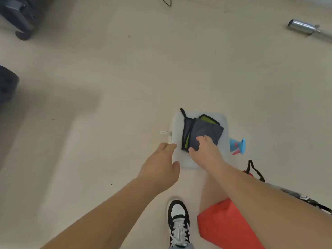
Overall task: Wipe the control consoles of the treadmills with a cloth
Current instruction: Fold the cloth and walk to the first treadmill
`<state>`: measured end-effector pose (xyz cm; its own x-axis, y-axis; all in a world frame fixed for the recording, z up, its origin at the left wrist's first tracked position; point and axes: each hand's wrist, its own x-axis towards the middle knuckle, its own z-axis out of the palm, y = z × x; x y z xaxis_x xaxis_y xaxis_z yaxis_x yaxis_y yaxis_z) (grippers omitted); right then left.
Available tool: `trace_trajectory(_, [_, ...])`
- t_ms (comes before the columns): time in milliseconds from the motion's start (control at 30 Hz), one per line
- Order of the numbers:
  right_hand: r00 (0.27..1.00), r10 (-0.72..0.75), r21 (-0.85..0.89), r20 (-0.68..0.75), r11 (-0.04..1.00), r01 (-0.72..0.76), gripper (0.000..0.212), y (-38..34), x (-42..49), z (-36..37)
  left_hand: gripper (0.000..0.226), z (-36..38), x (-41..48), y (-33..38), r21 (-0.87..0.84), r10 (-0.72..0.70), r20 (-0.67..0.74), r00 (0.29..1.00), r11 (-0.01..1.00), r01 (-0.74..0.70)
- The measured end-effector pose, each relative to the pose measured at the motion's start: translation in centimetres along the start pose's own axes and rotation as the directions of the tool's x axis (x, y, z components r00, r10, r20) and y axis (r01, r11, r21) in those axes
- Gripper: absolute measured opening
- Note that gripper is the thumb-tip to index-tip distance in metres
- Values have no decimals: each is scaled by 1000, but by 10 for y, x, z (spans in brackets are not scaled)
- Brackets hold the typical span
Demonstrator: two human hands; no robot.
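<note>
Step in hand: since no treadmill console shows anywhere in the frame, we judge that we are only fetching the cloth, so the wiping has not begun.
Floor (125, 78): pale and bare across most of the frame, with dark machine parts at the upper left edge and a metal bar end (303, 28) at the upper right.
Arms and legs: both our forearms reach up from the bottom of the frame; a black-and-white shoe (178, 222) sits at bottom centre, red shorts (228, 227) beside it to the right.
Tray (177, 126): a pale, shallow tray on the floor at centre right; it holds only the folded cloth, as far as we can see.
Cloth (206, 128): dark grey with green showing in the folds, lying in the tray.
Right hand (206, 150): fingers and thumb pinched on the near edge of the cloth.
Left hand (159, 169): fingers spread and loose, hovering at the tray's left edge, holding nothing.
Spray bottle (237, 146): blue with a pink trigger, on the floor just right of the tray, outside it.
Next move: we judge it calls for lifting the cloth clear without unfolding it, perhaps taking the bottle too.
</note>
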<state>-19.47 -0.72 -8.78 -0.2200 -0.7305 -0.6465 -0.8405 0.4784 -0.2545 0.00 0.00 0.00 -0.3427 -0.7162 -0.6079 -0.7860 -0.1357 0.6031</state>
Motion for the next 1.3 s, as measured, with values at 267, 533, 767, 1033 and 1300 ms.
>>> trace_trajectory(267, [971,-188,-480,-146,872,97,31,10,41,48,54,14,29,-35,-9,2,-10,1000,1000,-2])
trace_trajectory(533, [985,99,327,-139,944,-49,23,-25,-5,-25,46,-9,-55,-37,-238,0,-80,997,971,-19])
trace_trajectory(767, [989,-83,777,-125,611,150,14,-180,-179,-139,38,-132,-178,31,-506,-127,-372,920,858,-86])
trace_trajectory(1033, [832,-555,812,-20,476,337,16,-337,-414,-273,48,-271,-406,119,-434,-163,-714,681,866,-248])
trace_trajectory(1300, [496,-830,669,257,523,529,23,-422,-620,-268,46,-271,-615,141,-612,-526,-790,314,702,-363])
